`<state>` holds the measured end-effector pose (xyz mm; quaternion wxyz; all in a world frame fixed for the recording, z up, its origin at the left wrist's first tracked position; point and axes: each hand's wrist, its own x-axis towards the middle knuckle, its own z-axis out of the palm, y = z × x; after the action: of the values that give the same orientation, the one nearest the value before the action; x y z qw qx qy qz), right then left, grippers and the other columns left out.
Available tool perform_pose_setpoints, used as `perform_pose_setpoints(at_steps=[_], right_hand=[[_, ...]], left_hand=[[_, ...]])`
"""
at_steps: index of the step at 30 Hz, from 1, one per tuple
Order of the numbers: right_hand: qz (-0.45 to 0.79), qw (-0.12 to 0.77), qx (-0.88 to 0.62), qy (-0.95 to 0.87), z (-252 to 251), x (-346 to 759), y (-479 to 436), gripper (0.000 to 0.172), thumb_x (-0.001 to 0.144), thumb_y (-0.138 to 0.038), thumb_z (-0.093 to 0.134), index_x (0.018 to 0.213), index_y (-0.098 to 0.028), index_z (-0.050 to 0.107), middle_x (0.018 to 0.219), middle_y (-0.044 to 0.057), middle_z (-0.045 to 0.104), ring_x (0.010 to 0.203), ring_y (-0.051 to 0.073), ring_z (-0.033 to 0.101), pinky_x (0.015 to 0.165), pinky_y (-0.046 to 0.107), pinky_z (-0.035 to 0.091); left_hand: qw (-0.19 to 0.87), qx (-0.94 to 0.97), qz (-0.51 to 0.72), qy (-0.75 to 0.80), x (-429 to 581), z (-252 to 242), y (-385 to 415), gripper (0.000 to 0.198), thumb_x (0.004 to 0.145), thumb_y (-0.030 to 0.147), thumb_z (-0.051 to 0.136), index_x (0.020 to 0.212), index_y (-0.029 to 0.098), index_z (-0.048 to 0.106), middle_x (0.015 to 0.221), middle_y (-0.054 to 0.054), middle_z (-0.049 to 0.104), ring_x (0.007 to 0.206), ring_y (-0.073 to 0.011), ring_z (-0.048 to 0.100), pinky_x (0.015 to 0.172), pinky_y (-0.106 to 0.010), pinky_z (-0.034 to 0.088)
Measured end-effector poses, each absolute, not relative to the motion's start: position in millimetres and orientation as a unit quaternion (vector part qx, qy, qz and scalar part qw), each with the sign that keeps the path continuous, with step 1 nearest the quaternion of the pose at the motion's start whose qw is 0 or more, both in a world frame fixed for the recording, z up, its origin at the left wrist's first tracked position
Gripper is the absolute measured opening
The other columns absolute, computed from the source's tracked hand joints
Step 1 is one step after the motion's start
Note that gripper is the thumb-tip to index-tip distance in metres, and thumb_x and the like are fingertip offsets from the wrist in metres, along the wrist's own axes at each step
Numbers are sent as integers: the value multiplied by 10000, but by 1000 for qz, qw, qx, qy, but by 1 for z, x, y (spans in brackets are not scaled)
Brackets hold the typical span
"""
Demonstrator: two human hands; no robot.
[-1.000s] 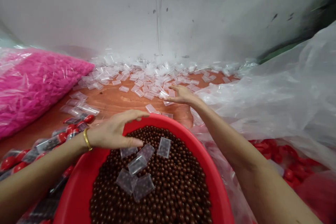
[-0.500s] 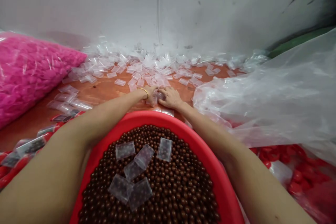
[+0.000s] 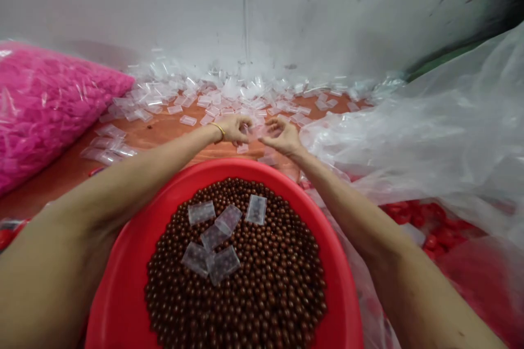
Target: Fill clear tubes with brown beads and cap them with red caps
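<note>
Beyond the far rim of a red tub (image 3: pixel 241 166), my left hand (image 3: pixel 236 128) has its fingers curled near several clear plastic pieces (image 3: pixel 256 104). My right hand (image 3: pixel 283 135) faces it a short gap away, thumb and fingers curled. Blur and transparency hide whether either hand holds a clear piece. Small brown balls (image 3: pixel 282 272) fill much of the tub. Several clear flat cases (image 3: pixel 225 264) lie on the balls.
A bag of pink pieces (image 3: pixel 53 103) stands at the left. Clear sheeting (image 3: pixel 426 142) drapes over the right side, above red pieces (image 3: pixel 434 229). A grey wall (image 3: pixel 164 5) rises behind the orange surface (image 3: pixel 164 133).
My hands have lifted slightly and moved apart, the right one to the right. The tub and its contents appear a little higher in view.
</note>
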<state>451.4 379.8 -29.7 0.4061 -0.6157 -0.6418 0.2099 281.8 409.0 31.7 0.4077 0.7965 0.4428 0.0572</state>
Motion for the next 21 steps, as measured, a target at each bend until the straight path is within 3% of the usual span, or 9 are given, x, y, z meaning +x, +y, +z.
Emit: perform_pose_setpoints(at_steps=[3,7,14,17,21], right_hand=[[242,433,-545,-676,6,447,357,497,569,-350,703,1009,-161,572,864,5,585,686,121,556,615,257,456],[245,402,-480,-740,40,423,296,415,647,-314,669,1026,-175,575,929,12,595,761,130,589,677,260,467],[221,239,-394,-859,43,391,229,439,746,-286,638,1162,-167,567,1219,94,595,1139,215,535,977,361,407],[232,265,-428,-832,44,391,213,356,816,-278,569,1142,-134,584,1119,76,655,998,157,605,900,276,460],[160,360,-506,-767,45,425,181,280,861,-318,490,1059,-193,643,992,28,693,883,134,627,821,227,479]], left_hand=[[320,849,136,398,270,66,378,249,596,15,637,813,115,568,539,66,469,503,-67,435,533,-199,365],[183,907,124,358,233,93,313,127,661,135,622,785,108,622,656,5,557,602,-102,487,587,-227,366],[192,909,-39,368,183,71,210,322,828,347,434,1047,176,595,901,-72,678,836,-209,628,762,-300,466],[185,898,-98,387,179,58,178,398,854,366,352,1133,162,550,963,-115,686,848,-247,650,741,-333,493],[192,908,-135,346,174,39,159,423,862,300,244,998,162,620,985,-142,677,823,-254,662,729,-360,519]])
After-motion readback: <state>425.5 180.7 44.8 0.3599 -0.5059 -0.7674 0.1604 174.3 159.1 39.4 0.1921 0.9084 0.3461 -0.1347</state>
